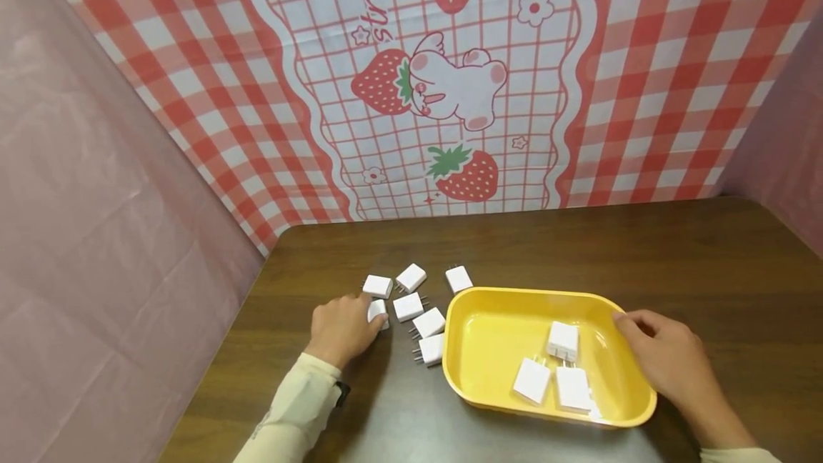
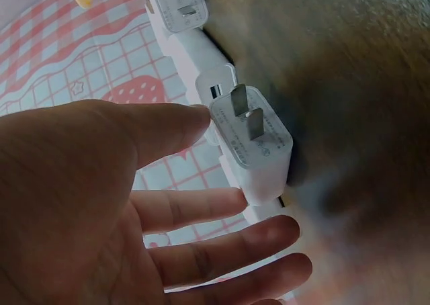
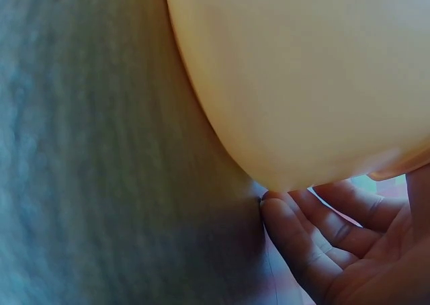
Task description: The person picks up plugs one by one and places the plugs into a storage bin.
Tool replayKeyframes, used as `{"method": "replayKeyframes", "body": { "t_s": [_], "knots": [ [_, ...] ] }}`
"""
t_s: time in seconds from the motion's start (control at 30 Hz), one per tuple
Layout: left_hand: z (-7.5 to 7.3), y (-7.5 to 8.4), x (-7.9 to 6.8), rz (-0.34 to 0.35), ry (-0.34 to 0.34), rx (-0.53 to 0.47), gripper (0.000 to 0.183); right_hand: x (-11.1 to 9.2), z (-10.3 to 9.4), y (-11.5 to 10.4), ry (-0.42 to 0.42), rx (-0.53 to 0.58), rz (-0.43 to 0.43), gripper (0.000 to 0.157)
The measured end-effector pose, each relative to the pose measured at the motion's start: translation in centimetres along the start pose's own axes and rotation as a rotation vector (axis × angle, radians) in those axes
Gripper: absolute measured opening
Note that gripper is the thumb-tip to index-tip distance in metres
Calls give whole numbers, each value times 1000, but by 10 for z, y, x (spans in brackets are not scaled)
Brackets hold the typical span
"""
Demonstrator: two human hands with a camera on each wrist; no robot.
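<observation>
White plug chargers [image 1: 408,306] lie loosely grouped on the table left of a yellow tray [image 1: 495,293]. At the group's near-left edge my left hand [image 1: 341,327] pinches one charger [image 1: 376,311] between thumb and index finger. The left wrist view shows that charger [image 2: 259,157] with its two metal prongs facing the camera; the other fingers are spread below it. My right hand [image 1: 675,359] grips the tray's right rim, thumb on top. From the right wrist view, its fingers [image 3: 295,231] touch the tray's outer wall [image 3: 289,117]. Three chargers [image 1: 531,380] lie inside the tray, toward its right half.
One charger [image 1: 459,278] lies close by the tray's far-left corner, and another [image 1: 432,349] touches or nearly touches its left wall. The brown wooden table [image 1: 579,249] ends at a checked strawberry-print cloth [image 1: 463,91]. Pink cloth [image 1: 116,198] hangs at the left.
</observation>
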State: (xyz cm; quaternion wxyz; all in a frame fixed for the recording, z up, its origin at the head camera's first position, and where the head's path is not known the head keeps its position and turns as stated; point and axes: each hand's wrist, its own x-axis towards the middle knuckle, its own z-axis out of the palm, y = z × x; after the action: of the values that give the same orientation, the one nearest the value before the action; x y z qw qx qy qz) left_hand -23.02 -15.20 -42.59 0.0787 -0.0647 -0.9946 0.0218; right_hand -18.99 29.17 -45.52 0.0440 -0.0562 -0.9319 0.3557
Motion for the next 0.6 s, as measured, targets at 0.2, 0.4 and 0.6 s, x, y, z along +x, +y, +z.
{"method": "replayKeyframes", "body": {
  "t_s": [0.2,0.4,0.6],
  "knots": [
    [1,2,0,15,-17,4,34,0,0,0,-2,5,-5,51],
    [3,2,-3,31,-1,-7,26,0,1,-1,-11,11,-7,53],
    [6,4,-3,46,28,-6,26,-1,1,0,8,19,-9,51]
  ]
}}
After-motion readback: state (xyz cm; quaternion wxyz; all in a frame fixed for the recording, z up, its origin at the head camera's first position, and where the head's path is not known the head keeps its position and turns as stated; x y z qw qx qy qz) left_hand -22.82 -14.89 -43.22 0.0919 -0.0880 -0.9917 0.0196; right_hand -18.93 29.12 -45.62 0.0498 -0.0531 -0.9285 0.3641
